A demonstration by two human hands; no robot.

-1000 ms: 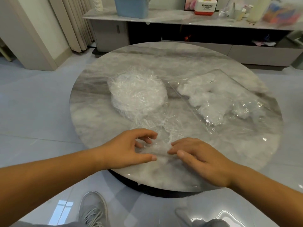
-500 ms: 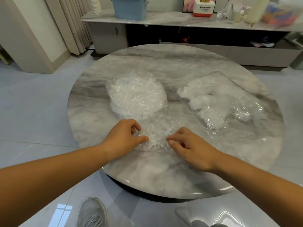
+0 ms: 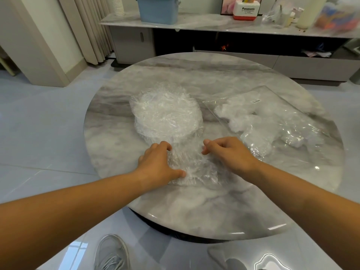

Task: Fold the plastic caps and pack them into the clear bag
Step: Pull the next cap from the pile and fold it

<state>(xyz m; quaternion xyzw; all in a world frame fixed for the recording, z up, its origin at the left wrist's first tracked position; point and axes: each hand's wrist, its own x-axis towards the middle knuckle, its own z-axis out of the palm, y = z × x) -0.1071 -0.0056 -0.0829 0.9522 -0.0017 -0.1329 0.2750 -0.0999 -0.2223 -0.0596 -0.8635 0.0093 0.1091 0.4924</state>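
A: Where's the cap point(image 3: 192, 168)?
B: On the table point(image 3: 194, 207), near edge. Both left hand point(image 3: 155, 162) & right hand point(image 3: 231, 152) curled, pinching its sides.
A: Risk?
B: Slippery film, so the fold prob springs open if a grip slips. Might also snag the pile point(image 3: 167, 114).

A round table point(image 3: 194, 211) with a grey and white stone top stands on a shiny grey tile floor point(image 3: 39, 133). Behind it runs a long low cabinet point(image 3: 311, 67) with a blue bin point(image 3: 157, 8) and a red and white box point(image 3: 245, 10) on top. Pale curtains point(image 3: 91, 26) hang at the left, beside a cream wall point(image 3: 35, 39).
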